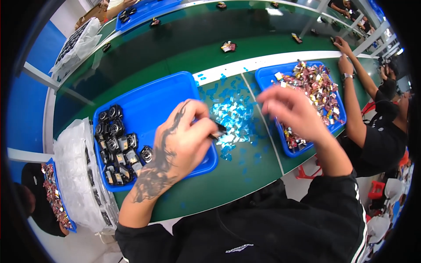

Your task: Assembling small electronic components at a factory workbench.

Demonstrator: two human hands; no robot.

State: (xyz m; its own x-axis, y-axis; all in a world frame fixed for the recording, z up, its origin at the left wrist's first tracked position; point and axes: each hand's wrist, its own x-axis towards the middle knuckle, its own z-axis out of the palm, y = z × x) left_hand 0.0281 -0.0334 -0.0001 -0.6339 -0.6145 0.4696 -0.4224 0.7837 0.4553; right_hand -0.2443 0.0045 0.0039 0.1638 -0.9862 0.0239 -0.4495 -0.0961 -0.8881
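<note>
My left hand, its forearm tattooed, is closed around a small black plastic housing, mostly hidden by the fingers. It hovers over the right edge of a blue tray. In that tray's left part lie several black camera-like housings with round lens rings. My right hand, slightly blurred, is above the left rim of a second blue tray, fingers stretched and apart, with nothing visible in them. Small parts in dark red, gold and silver fill that tray. Shiny blue film pieces are scattered between the trays.
A green conveyor belt with scattered small assemblies runs beyond the white rail. Plastic-wrapped stacked trays stand at the left. A co-worker's arms reach in at the right. A red stool shows below the bench.
</note>
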